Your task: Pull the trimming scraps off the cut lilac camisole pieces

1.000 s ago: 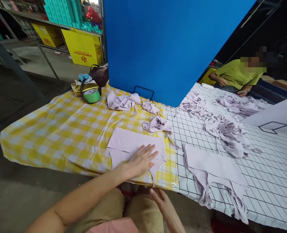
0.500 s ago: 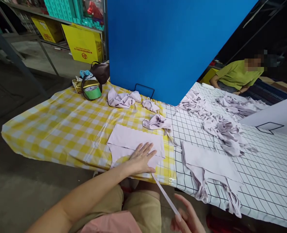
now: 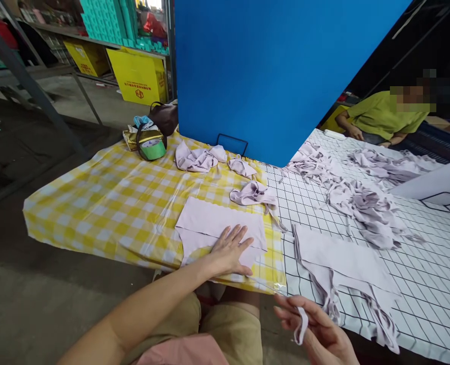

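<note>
My left hand [image 3: 230, 251] lies flat, fingers spread, on a pale lilac piece of cut fabric [image 3: 211, 215] near the table's front edge. Past the table edge, my right hand [image 3: 312, 324] is closed on a narrow lilac fabric strap [image 3: 301, 327], whose end curls out between the fingers. A thin line of the strap seems to run from beside my left thumb to the right fingertips. To the right, a stack of similar lilac pieces [image 3: 342, 258] lies with its straps hanging over the edge.
Crumpled lilac pieces [image 3: 253, 193] lie behind the flat one, with heaps [image 3: 361, 205] further right. A blue panel [image 3: 270, 76] stands on the table. Green tape [image 3: 152, 150] lies at the back left. A person in a yellow-green shirt [image 3: 377, 116] sits across the table.
My right hand has moved up and right toward the table edge, and the strap's end now loops out of its fingers. My left hand stays flat on the fabric. The view has shifted slightly.
</note>
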`<state>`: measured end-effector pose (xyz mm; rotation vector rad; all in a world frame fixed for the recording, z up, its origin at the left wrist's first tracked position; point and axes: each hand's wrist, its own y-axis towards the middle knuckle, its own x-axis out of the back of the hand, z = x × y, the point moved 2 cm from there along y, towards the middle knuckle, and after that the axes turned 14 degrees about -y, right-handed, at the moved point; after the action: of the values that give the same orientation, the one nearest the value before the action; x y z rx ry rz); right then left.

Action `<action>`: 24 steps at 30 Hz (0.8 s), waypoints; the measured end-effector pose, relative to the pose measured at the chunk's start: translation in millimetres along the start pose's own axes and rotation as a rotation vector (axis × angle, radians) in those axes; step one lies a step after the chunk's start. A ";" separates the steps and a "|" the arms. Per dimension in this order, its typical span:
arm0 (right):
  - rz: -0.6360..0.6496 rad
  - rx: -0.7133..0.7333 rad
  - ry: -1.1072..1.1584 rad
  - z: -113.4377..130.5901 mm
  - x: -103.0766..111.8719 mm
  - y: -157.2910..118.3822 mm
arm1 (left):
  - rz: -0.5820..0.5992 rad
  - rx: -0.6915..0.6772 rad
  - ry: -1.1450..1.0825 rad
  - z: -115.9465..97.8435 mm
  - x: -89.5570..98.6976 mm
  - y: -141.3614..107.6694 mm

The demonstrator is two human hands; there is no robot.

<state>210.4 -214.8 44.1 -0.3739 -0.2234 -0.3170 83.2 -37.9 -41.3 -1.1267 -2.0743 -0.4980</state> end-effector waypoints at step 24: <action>-0.343 0.144 -0.434 31.9 -38.0 39.7 | -0.254 -0.134 -0.360 -53.9 41.4 -16.8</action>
<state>183.8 -157.4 50.1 -0.2568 -0.7372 -0.5523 75.8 -57.2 25.6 -1.0970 -2.5500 -0.5974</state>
